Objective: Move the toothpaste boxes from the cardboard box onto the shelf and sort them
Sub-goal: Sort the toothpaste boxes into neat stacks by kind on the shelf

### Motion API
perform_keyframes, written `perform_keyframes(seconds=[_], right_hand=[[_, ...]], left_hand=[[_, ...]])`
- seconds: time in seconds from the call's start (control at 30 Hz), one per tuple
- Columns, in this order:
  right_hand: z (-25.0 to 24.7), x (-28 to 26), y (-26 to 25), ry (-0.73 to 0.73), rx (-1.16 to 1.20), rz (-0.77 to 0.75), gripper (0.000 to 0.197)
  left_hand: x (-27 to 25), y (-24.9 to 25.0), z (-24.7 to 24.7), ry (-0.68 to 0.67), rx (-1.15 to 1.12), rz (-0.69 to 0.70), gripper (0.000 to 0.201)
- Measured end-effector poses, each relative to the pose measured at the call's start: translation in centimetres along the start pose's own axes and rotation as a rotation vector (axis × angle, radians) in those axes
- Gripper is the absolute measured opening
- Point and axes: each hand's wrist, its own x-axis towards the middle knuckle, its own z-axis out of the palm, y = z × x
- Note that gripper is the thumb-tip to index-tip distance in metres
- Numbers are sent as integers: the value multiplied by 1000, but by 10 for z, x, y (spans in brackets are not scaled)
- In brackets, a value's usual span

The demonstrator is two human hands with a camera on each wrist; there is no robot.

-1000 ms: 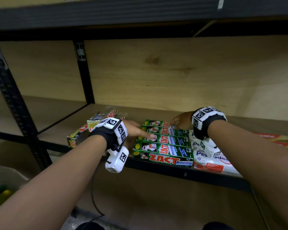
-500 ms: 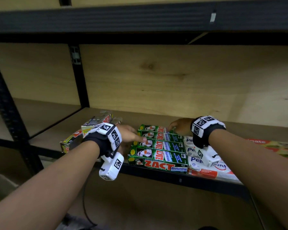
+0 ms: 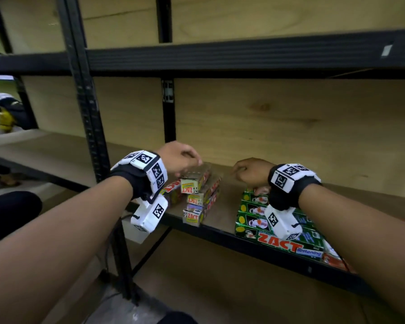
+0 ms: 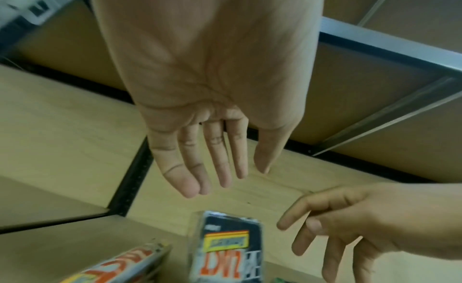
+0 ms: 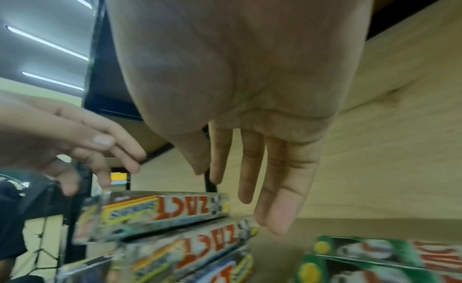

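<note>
A stack of silver-and-orange ZACT toothpaste boxes (image 3: 197,195) lies on the wooden shelf (image 3: 220,216), left of a flat row of green ZACT boxes (image 3: 255,220). My left hand (image 3: 185,162) hovers just over the top silver box (image 4: 225,245), fingers (image 4: 220,168) straight, holding nothing. My right hand (image 3: 246,170) hangs above the bare shelf between the two groups, near the far end of the green boxes (image 5: 375,253), with relaxed fingers (image 5: 250,178) and nothing in it. The silver boxes (image 5: 155,212) appear blurred in the right wrist view. No cardboard box is in view.
Red-and-white boxes (image 3: 334,258) show at the right behind my right forearm. A black upright (image 3: 87,113) and the upper shelf beam (image 3: 220,57) frame the bay. The plywood back wall (image 3: 290,127) stands close behind. Another shelf bay (image 3: 45,148) lies to the left.
Both hands left the green boxes and shifted left. The left hand is now over the silver stack, and the right hand has lifted off the green row. The head view swung left.
</note>
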Motion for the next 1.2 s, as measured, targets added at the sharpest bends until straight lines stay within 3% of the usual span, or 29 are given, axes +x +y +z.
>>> perform_keyframes(seconds=[0.13,0.3,0.47,0.53,0.7,1.03,1.2], right_hand=[[16,3,-48,25,125,-46,34],[33,15,-84,-10,14,-115,47],[42,26,-97,-46,-90,-122,48],[44,31,-98,-52,-83,-108,47],[51,44,-96,32,-4,-23,39],[47,57,-105,38,32,38,32],[55,62,-109,49,361,33,23]], left_hand=[[-7,-40,-14,17,121,-118,11],[-10,-79,-12,88,251,-194,5],[-5,-104,4,44,309,-228,53],[-1,-111,12,35,341,-201,63],[8,-119,25,3,408,-164,41],[17,-131,19,56,419,-247,46],[10,-143,10,111,494,-292,45]])
